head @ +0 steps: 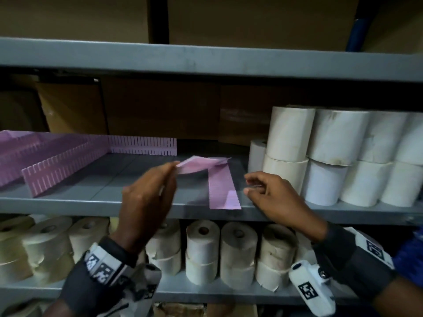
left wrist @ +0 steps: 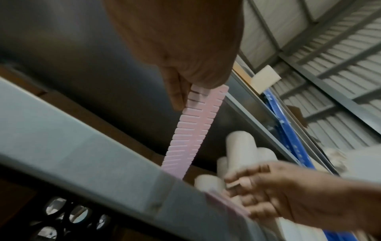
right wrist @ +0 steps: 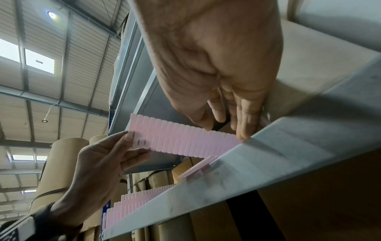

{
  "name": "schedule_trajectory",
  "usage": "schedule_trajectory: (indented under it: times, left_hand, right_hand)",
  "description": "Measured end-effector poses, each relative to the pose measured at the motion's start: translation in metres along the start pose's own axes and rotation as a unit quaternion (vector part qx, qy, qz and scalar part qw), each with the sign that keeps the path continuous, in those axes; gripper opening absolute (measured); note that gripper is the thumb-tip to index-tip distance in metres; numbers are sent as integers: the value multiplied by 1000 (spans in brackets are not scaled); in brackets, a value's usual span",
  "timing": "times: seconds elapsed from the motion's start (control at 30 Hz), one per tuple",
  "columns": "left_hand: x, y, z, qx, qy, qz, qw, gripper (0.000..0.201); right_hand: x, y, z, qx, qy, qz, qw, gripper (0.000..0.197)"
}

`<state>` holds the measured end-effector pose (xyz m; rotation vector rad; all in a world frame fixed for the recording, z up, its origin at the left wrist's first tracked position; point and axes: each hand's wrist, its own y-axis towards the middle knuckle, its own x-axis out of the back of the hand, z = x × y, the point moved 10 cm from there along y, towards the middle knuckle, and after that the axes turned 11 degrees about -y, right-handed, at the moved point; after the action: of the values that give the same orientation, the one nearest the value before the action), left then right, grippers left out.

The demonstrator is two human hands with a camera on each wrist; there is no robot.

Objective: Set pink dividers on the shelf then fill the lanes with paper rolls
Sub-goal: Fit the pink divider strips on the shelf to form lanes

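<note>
Materials on the shelving

Matt grey metal shelf; slotted, smooth pink plastic dividers; matt white paper rolls, some smudged.

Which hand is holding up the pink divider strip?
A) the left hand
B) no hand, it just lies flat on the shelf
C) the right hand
A. The left hand pinches one end of the pink divider strip and lifts it off the shelf, while the right hand is near the strip's other end and the flat divider lying on the shelf.
</note>
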<state>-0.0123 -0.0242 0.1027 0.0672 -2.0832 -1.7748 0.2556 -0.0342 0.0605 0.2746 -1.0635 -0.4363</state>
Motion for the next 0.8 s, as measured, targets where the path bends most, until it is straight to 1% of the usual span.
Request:
schedule_trajectory:
  times: [0.1,0.2,0.27,0.37,0.5,0.57,0.67,0.73,0.8]
  left_hand:
    - [31,7,25,24,5,-72,997,25]
    - [51,7,45,69,-78,-109,989,21]
    - [62,5,55,105,-131,-134,977,19]
    - [78,-1,75,162,-185,-167,955,23]
    - [94,-5,91,200,-229,-169,938,20]
    - [106,-9,100,216,-232,-176,932,26]
    - [121,-14,114,235,-236,-179,926,36]
    - [132,-14,123,252,-243,-184,918,39]
    - [145,-12,131,263,-247,-203,910,38]
  right_hand:
    - [-4,8,4,-21,-7,8,1000,55]
    - [-12,18,8,-40,-26,30,998,67]
    - [-13,26,10,-50,-25,30,998,66]
    - [-15,40,11,-64,0,22,998,54]
    - [-14,52,11,-75,70,-1,995,41]
    - [-13,56,12,-80,106,-17,991,29]
    - [-10,64,23,-64,138,-30,988,7]
    - [-8,73,37,-53,152,-25,987,4]
    - [-10,84,53,-53,197,-12,979,5]
